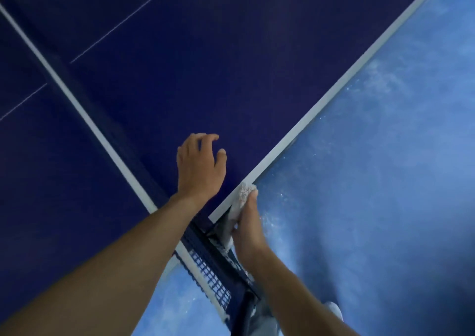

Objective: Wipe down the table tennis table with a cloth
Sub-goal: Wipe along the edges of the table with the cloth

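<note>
**Cloth at the table's side edge, beside the net**

The right hand (248,230) grips a pale, nubby towelling cloth (243,197), its fingers wrapped round the bunched fabric. It presses the cloth against the side edge of the dark blue table tennis table (180,66), just beyond the dark mesh net (208,274) with its white top band. The cloth touches the white edge line (321,104) at the end nearest the net.

The left hand (199,163) holds nothing. It sits over the playing surface just past the net with its fingers loosely curled, and I cannot tell whether the fingertips touch the top.

As for progress, the wipe seems to be working the rim rather than the top. The long run of edge leading away from the net looks yet to be covered. The blue top shows no streaks or dust on either side of the net, so how much of it has been wiped cannot be told. A mottled light blue floor (385,181) lies beside the table.
</note>
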